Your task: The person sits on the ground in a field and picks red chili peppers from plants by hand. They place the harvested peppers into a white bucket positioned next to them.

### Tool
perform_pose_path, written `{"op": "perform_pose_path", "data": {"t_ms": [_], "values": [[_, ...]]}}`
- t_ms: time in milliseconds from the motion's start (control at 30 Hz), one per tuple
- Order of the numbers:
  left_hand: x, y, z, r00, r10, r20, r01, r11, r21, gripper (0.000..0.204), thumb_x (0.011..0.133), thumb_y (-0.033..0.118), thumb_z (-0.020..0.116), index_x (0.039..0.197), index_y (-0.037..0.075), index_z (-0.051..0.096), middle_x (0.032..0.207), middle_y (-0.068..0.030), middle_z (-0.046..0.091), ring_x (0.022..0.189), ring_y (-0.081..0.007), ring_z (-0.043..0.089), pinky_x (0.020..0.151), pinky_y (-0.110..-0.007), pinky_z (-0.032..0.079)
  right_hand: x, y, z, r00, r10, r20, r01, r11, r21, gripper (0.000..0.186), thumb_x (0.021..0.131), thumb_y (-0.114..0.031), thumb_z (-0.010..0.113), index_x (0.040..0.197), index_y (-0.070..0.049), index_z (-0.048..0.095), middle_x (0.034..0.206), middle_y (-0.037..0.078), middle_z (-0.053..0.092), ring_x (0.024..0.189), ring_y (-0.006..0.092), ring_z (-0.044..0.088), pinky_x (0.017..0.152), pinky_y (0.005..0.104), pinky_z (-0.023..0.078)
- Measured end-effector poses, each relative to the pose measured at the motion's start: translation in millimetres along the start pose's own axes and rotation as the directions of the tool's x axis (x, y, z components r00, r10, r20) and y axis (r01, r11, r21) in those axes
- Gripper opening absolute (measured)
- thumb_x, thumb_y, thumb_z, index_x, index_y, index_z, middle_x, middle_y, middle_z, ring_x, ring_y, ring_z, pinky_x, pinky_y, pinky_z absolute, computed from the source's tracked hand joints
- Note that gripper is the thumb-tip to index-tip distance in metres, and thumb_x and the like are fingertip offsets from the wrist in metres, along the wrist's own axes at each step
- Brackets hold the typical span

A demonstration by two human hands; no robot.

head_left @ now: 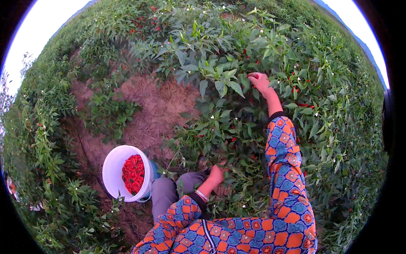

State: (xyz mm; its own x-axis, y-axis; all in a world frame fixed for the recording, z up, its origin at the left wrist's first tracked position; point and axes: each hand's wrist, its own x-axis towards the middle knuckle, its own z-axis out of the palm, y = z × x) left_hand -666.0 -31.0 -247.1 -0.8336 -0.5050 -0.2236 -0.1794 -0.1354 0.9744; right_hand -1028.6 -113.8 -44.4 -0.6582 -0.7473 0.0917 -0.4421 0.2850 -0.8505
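My right hand (259, 81) reaches forward into a chili plant (220, 76), its fingers closed on a red chili pepper (257, 76) of which only a small part shows. Low beside my knee, my left hand (217, 174) is closed in front of the lower leaves. Its fingertips are partly hidden, and what they hold, if anything, I cannot make out. More red chilies (304, 105) hang among the leaves to the right of my right hand. To the left of my legs, a white bucket (111, 173) tilts toward me with a heap of red chilies (133, 174) inside.
Bare reddish-brown soil (154, 106) with dry bits of straw lies ahead of the bucket. A small leafy plant (112, 112) grows on it. Dense chili plants line both sides and the far end. My grey-trousered knees (164, 192) are bent right beside the bucket.
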Motion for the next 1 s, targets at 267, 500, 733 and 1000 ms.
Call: {"op": "perform_pose_path", "data": {"t_ms": [267, 500, 733, 1000], "values": [[6.9, -30.4, 0.8, 0.999, -0.05, -0.004, 0.048, 0.974, -0.222, 0.026, 0.072, 0.012, 0.062, 0.096, 0.003, 0.059, 0.087, -0.014, 0.061, 0.077, -0.0251, 0.059, 0.067, -0.034, 0.045, -32.3, -37.6, 21.5, 0.992, 0.12, -0.035, -0.009, 0.346, 0.938, 0.018, 0.085, -0.029, 0.054, 0.078, -0.013, 0.048, 0.057, -0.005, 0.039, 0.045, 0.0008, 0.034, 0.035, 0.0138, 0.024], [5.0, -17.1, 11.2, 0.985, 0.135, -0.108, -0.1, 0.953, 0.287, 0.026, 0.076, 0.015, 0.056, 0.099, 0.003, 0.056, 0.087, -0.0122, 0.059, 0.077, -0.0238, 0.057, 0.065, -0.035, 0.046, -242.6, -182.9, 284.4, 0.615, -0.013, 0.789, -0.752, 0.292, 0.591, 0.015, 0.084, -0.022, 0.053, 0.074, -0.012, 0.048, 0.06, -0.005, 0.042, 0.046, 0.0049, 0.037, 0.037, 0.0186, 0.033], [16.4, -31.8, 9.8, 0.993, -0.11, -0.036, 0.086, 0.907, -0.412, 0.028, 0.078, 0.011, 0.049, 0.105, 0.004, 0.052, 0.09, -0.0096, 0.059, 0.074, -0.0219, 0.056, 0.064, -0.035, 0.047, -234.7, -188.5, 318.6, 0.776, -0.283, 0.564, -0.001, 0.893, 0.45, 0.039, 0.081, -0.026, 0.052, 0.11, -0.002, 0.051, 0.105, 0.015, 0.056, 0.098, 0.026, 0.053, 0.083, 0.0366, 0.043], [12.3, -19.7, 1.1, 0.993, -0.106, 0.052, 0.117, 0.839, -0.531, 0.036, 0.084, 0.02, 0.037, 0.116, 0.007, 0.047, 0.095, -0.0091, 0.059, 0.07, -0.021, 0.055, 0.063, -0.038, 0.048, -193.4, -77.5, 49.1, 0.943, -0.246, 0.226, 0.262, 0.964, -0.044, 0.016, 0.076, -0.008, 0.052, 0.087, 0.0, 0.06, 0.078, 0.011, 0.062, 0.071, 0.0204, 0.061, 0.066, 0.0312, 0.049]]}}
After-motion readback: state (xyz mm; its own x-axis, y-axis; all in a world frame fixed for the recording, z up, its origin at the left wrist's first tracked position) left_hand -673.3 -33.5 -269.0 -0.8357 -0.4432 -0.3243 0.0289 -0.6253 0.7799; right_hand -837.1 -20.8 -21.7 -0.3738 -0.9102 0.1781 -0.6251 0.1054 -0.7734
